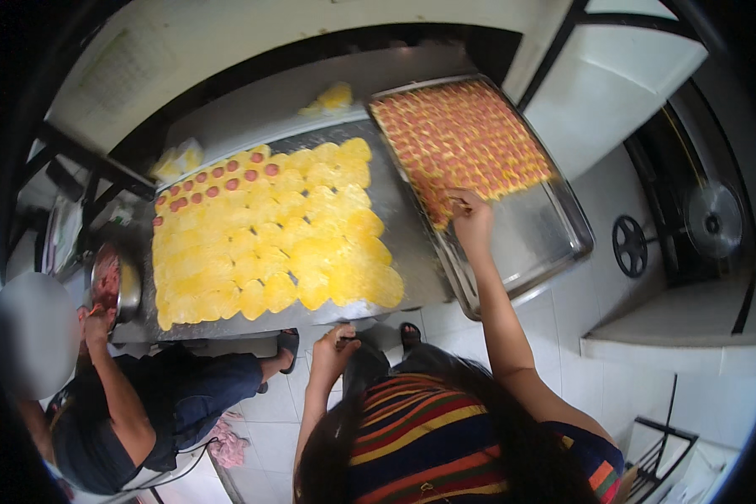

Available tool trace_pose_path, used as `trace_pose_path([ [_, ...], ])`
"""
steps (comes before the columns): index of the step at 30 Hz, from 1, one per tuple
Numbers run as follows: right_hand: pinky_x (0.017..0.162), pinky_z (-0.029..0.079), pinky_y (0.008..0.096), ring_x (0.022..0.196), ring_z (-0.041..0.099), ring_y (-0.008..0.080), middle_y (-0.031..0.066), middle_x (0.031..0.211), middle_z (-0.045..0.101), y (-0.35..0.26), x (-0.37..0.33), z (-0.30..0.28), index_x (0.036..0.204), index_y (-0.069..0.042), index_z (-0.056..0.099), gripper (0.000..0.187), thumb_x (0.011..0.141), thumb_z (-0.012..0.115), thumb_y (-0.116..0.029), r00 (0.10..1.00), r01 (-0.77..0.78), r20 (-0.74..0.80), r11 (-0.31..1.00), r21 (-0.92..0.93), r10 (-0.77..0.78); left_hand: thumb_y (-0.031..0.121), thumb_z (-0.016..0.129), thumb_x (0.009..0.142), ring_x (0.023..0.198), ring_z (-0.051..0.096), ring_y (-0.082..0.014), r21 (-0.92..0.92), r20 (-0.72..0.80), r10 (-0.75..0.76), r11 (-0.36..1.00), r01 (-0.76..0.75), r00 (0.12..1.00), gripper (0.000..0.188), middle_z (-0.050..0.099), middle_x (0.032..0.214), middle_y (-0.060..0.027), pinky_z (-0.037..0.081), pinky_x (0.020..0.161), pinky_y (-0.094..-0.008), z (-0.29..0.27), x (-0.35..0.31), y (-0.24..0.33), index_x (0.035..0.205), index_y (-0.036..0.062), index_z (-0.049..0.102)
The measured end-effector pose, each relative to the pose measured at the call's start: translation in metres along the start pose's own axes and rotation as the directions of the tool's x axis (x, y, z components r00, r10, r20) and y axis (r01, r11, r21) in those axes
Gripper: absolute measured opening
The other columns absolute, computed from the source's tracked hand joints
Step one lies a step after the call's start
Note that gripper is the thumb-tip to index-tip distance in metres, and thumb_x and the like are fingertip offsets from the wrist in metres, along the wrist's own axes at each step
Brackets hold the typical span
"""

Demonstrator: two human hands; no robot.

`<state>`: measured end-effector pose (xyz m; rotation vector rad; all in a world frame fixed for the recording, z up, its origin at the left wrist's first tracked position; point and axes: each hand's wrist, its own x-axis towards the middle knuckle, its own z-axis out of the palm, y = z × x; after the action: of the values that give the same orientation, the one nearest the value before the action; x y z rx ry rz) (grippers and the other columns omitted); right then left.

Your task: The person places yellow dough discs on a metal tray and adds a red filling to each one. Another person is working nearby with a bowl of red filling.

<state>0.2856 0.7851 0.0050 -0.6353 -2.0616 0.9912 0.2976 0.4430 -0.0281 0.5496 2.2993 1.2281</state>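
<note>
My right hand [472, 217] reaches over a large metal tray [533, 244], its fingers pinched together at the near left end of the filled rows. Packed there are many small yellow wrapped pieces with pink filling [462, 139]; whatever the fingertips hold is too small to make out. Close to my body, by the table's front edge, my left hand [334, 351] is curled closed, and its contents are hidden. Left of the tray, overlapping round yellow dough wrappers [269, 244] cover the table in rows. Balls of pink filling [231, 174] sit on the far left ones.
At the left, a co-worker's hand [98, 326] is at a metal bowl [128, 290] of pink meat filling. Yellow scraps [334, 97] lie behind the wrappers, beside a plastic bag [176, 160]. A fan [714, 220] stands at the right. The tray overhangs the table's front edge.
</note>
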Motion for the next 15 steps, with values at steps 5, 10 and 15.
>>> trace_pose_path([
  [5,0.061,0.046,0.027,0.069,0.059,0.0199,0.0091,0.083,0.064,-0.026,0.051,0.09,0.087,-0.003,0.064,0.021,0.071,0.053,0.006,0.989,0.032,0.133,0.963,0.266,-0.07,0.007,0.068,0.071,0.07,0.062,-0.0177,0.016,-0.118,-0.039,0.999,0.041,0.992,0.026,0.063,0.084,-0.0106,0.05,0.062,-0.0269,-0.032,-0.017,-0.002,0.096,0.0022,0.059],
  [10,0.069,0.047,0.0291,0.076,0.061,0.0198,0.0102,0.084,0.064,-0.034,0.111,0.256,0.089,-0.006,0.065,0.019,0.071,0.063,-0.009,0.917,0.112,0.358,0.974,0.194,-0.177,0.006,0.069,0.069,0.072,0.063,-0.0225,0.099,-0.263,-0.115,0.984,0.146,0.958,0.027,0.063,0.084,-0.0132,0.05,0.061,-0.0303,-0.066,-0.051,-0.038,0.093,0.0,0.059],
  [15,0.075,0.047,0.0352,0.083,0.061,0.0257,0.0123,0.09,0.063,-0.076,0.127,0.384,0.089,-0.008,0.065,0.024,0.067,0.066,-0.017,0.799,0.145,0.596,0.988,-0.054,-0.084,0.012,0.07,0.067,0.072,0.063,-0.0274,0.054,-0.428,-0.433,0.864,0.5,0.794,0.025,0.064,0.08,-0.0136,0.049,0.063,-0.032,-0.076,-0.131,-0.069,0.089,0.0014,0.061],
])
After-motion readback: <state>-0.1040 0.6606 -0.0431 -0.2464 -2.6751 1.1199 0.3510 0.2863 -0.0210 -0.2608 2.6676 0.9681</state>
